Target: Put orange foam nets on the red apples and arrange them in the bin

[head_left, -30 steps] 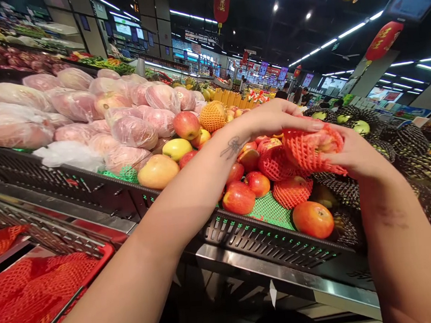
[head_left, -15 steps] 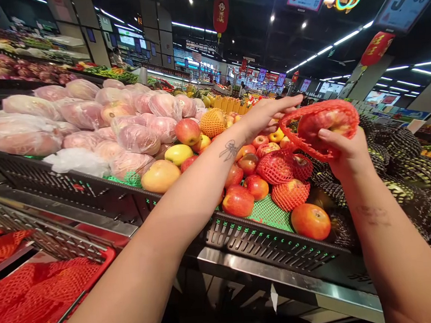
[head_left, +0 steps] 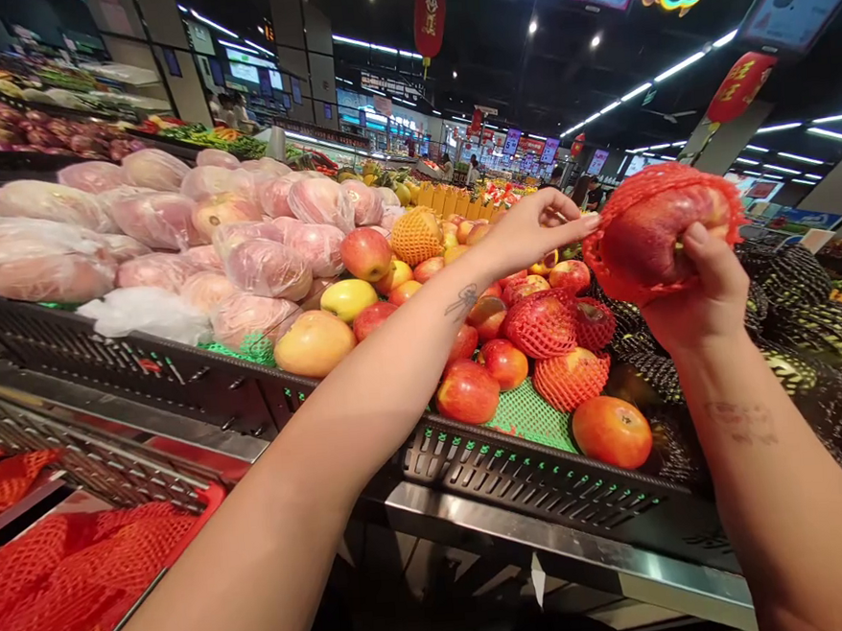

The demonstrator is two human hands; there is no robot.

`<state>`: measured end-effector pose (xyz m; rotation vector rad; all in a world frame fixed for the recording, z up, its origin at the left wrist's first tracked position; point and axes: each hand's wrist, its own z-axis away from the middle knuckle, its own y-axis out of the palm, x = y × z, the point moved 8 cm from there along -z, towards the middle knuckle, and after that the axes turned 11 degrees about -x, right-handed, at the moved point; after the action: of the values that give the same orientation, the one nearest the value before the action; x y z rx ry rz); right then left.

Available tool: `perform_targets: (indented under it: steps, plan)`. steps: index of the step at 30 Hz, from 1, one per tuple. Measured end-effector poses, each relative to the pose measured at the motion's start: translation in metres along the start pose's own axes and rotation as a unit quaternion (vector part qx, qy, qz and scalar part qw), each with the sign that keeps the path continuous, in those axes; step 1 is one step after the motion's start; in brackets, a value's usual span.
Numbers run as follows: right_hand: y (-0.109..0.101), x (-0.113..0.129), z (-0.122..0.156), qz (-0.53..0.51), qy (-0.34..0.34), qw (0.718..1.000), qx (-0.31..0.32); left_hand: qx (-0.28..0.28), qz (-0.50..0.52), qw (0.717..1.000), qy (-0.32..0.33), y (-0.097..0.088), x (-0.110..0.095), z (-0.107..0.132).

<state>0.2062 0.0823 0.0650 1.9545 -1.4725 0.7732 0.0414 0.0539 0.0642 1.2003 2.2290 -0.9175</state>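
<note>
In the head view, my right hand [head_left: 704,286] grips a dark red apple [head_left: 646,232] from below, its thumb pressed on the fruit near the stem dip. A red foam fruit net [head_left: 727,208] wraps around the apple's outer side and rim, leaving the face toward me bare. My left hand [head_left: 534,231] reaches across from the left, its fingertips closed on the near left edge of that net. Below both hands lie loose apples [head_left: 468,391] and several apples in red foam nets [head_left: 541,324].
A black crate [head_left: 533,471] with green mesh lining holds the apples. Bagged pink fruit [head_left: 270,268] piles up at left. Dark-netted round produce [head_left: 786,280] lies at right. A red-rimmed cart [head_left: 210,508] containing red nets [head_left: 86,579] stands at lower left.
My right hand has raised the apple slightly and moved it right, turning it so more of its face shows. The net sits closer around it. My left fingers have curled onto the net's edge.
</note>
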Motion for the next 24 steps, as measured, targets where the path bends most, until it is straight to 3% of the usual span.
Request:
perform_targets:
  steps: [3, 9, 16, 21, 24]
  plan:
    - [0.003, 0.001, 0.000, 0.003, -0.006, 1.000, 0.008, -0.031, -0.020, 0.996, 0.082, -0.001, -0.007, -0.003]
    - [0.011, -0.002, 0.005, 0.006, 0.020, 0.999, 0.042, 0.067, -0.034, 0.974, 0.215, 0.016, -0.044, 0.022]
    - [0.021, -0.007, 0.012, 0.037, 0.054, 0.992, 0.107, 0.054, -0.053, 0.975, 0.210, 0.023, -0.047, 0.026]
    - [0.024, -0.006, 0.013, 0.093, 0.062, 0.982, 0.152, 0.005, -0.055, 0.983, 0.174, 0.016, -0.038, 0.019]
    - [0.012, -0.008, 0.005, 0.085, 0.051, 0.988, 0.122, -0.037, -0.058, 0.986, 0.153, 0.007, -0.037, 0.017]
